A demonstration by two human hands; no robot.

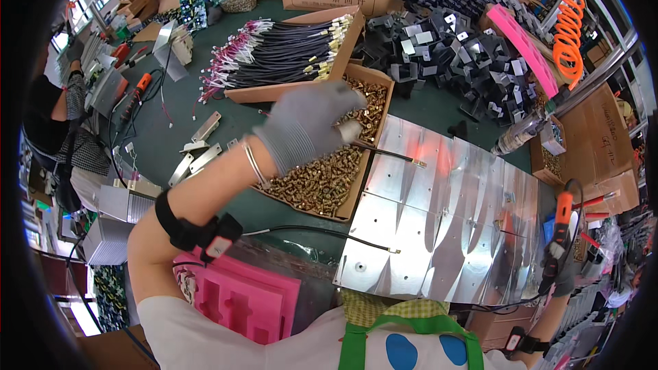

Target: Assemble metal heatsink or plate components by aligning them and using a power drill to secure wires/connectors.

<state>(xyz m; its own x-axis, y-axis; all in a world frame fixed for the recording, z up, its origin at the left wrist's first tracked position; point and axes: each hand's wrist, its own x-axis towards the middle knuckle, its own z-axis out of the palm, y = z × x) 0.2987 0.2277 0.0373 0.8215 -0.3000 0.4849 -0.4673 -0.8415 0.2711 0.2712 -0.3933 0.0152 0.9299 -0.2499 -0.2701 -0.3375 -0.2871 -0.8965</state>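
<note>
My left hand (312, 123), in a grey glove, is over a cardboard box of brass-coloured screws (312, 185). Its fingers curl in at the screws, and whatever lies between their tips is hidden. From beneath the fingertips a black cable (394, 155) runs onto a group of shiny metal plates (404, 226). Another black cable (336, 233) reaches the lower left plate, its metal end resting there. At the right edge of the plates, my gloved right hand (563, 282) is around the lower part of an electric screwdriver (562, 216) with an orange section, held upright.
Behind the screws stands a tray of black cables (288, 51). Black metal brackets (445, 55) are heaped at the far right, below an orange coiled hose (570, 20). Pink foam (240, 298) lies near my left elbow. A co-worker's arm (74, 89) shows at the left.
</note>
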